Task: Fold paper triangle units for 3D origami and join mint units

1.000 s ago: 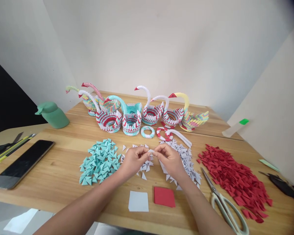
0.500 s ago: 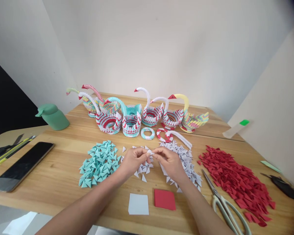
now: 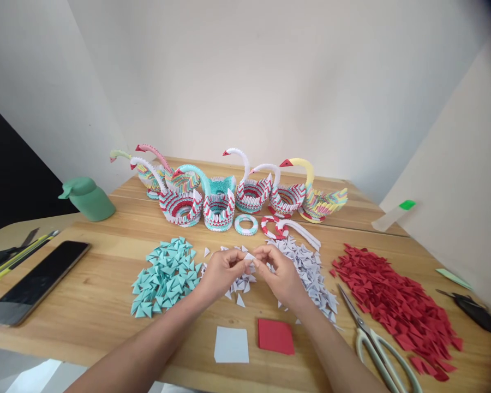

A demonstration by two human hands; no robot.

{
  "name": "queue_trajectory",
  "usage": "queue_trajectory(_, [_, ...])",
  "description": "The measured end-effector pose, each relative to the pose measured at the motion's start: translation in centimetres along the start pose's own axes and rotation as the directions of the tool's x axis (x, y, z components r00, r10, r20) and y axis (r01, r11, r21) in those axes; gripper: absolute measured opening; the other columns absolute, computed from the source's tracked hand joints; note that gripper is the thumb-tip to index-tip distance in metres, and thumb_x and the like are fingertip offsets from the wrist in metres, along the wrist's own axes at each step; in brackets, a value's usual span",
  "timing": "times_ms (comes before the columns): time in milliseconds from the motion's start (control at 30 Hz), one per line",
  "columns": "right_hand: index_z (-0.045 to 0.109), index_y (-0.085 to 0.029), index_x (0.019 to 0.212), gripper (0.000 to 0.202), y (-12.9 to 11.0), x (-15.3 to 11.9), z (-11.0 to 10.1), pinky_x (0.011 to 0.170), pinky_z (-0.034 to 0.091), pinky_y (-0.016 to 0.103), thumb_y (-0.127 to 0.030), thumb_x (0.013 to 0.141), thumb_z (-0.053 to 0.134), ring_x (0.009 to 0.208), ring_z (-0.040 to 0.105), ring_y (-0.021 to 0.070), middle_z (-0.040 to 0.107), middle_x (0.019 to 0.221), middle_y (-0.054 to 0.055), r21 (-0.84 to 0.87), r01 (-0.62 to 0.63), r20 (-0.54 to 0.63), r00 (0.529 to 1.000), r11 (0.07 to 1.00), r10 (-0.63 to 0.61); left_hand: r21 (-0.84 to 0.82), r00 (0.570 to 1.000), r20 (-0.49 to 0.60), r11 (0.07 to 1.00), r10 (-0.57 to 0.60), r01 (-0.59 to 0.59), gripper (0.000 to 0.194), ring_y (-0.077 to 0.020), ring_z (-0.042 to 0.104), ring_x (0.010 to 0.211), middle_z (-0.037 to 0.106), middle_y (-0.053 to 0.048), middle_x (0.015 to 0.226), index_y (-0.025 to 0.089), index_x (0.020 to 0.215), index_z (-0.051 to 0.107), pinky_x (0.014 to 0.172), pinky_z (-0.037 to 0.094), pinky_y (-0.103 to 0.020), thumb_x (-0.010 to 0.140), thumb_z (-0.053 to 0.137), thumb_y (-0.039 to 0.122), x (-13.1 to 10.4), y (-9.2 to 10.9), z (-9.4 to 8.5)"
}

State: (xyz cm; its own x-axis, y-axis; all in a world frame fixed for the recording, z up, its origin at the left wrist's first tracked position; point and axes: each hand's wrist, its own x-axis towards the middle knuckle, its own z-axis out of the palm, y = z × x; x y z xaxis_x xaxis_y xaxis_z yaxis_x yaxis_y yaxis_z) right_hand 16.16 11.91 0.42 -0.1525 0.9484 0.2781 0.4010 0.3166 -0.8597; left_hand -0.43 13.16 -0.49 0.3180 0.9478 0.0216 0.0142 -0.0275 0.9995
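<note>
Between my fingertips is a small white folded paper triangle (image 3: 249, 256), pinched from both sides. My left hand (image 3: 225, 268) holds its left side with thumb and fingers. From the right, my right hand (image 3: 279, 273) grips the same piece, fingers bent. Under and behind the hands lie loose white paper triangles (image 3: 240, 300), and a larger white triangle pile (image 3: 311, 267) spreads beyond my right hand. To the left is a heap of teal paper triangles (image 3: 167, 275). White paper squares (image 3: 231, 345) and red paper squares (image 3: 275, 336) lie nearer me.
Several folded-paper swans (image 3: 219, 204) stand at the back, with a teal-white ring (image 3: 246, 218) and red-white ring (image 3: 265, 222) before them. Red triangles (image 3: 393, 305) and scissors (image 3: 368, 333) lie right. A phone (image 3: 36, 281) and green thermos (image 3: 88, 199) are left.
The white paper piece has turned between my fingers and now shows a flat triangular face. My right fingers have shifted slightly; both hands stay in about the same place.
</note>
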Motion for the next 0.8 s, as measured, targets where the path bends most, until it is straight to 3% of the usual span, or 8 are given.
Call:
queue_trajectory(200, [0.059,-0.020,0.099,0.018,0.2,0.1,-0.1,0.064,0.048,0.026,-0.026,0.082,0.058,0.068,0.057,0.0149,0.058,0.074,-0.001,0.099,-0.024,0.000,1.000,0.995,0.024,-0.062,0.998,0.055,0.997,-0.036,0.039,0.037,-0.0075,0.044,0.046,0.060,0.000,0.056,0.013,0.066,0.064,0.045,0.032,-0.018,0.073,0.065,0.050,0.1,0.8,-0.3])
queue_trajectory(500, [0.062,-0.019,0.103,0.024,0.8,0.4,-0.2,0.069,0.047,0.027,-0.030,0.081,0.059,0.074,0.056,0.0156,0.057,0.080,0.001,0.229,-0.103,0.038,0.995,0.968,0.097,-0.042,0.999,0.029,0.999,-0.014,0.015,0.024,-0.0075,0.044,0.047,0.059,0.001,0.058,0.015,0.064,0.058,0.046,0.032,-0.019,0.076,0.061,0.035,0.4,0.6,-0.7])
queue_trajectory(633, [0.064,-0.018,0.082,0.019,0.7,0.4,-0.4,0.062,0.042,0.025,-0.036,0.083,0.058,0.066,0.051,0.0138,0.056,0.070,-0.001,0.153,-0.142,0.130,0.984,0.978,0.123,-0.039,0.999,0.032,0.999,0.018,-0.016,0.021,-0.0084,0.044,0.049,0.056,0.002,0.057,0.015,0.063,0.055,0.049,0.034,-0.020,0.076,0.059,0.031,0.1,0.7,-0.3])
queue_trajectory(800, [0.059,-0.018,0.070,0.019,0.6,0.2,-0.6,0.057,0.035,0.023,-0.031,0.084,0.057,0.060,0.044,0.0117,0.051,0.063,-0.003,0.070,-0.119,0.100,0.989,0.990,0.112,0.098,0.997,-0.030,0.992,0.077,-0.074,0.018,-0.0098,0.045,0.053,0.054,0.002,0.059,0.015,0.067,0.056,0.052,0.035,-0.021,0.079,0.057,0.028,-0.3,0.3,0.3])
